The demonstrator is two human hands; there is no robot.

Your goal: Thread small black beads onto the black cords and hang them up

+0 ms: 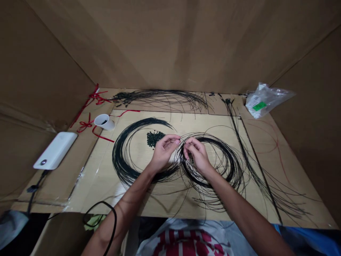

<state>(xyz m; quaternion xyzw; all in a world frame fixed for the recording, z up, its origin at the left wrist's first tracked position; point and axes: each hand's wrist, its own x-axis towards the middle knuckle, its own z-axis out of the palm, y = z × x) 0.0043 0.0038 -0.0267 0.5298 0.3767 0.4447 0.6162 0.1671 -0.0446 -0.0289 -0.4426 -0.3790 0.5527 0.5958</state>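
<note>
Just beneath my two grips, fine black strands lie in two large loose coils on a pale board (93,185). My left grip (163,153) is raised above the inner edge of the left coil (119,160), with its fingers (172,139) curled toward the right grip. My right grip (197,155) sits within the right coil (236,170), its fingers (190,144) also curled and close to the left fingertips, though not clearly touching them. Both grips are partly closed; whether either pinches a strand or a small piece is too small to tell. Just beyond the left grip lies a small heap of black beads (152,138), beside the left coil. Farther ahead, a loose bundle of black strands (165,97) spreads along the far edge of the board, and more strands (247,156) fan out to the right of the right grip. Well to the left of the grips, a white paper cup (104,122) lies on its side near tangled red ribbon (97,97) and a white power bank (55,150). Far ahead and right rests a clear plastic bag (266,101) with a green label.
</note>
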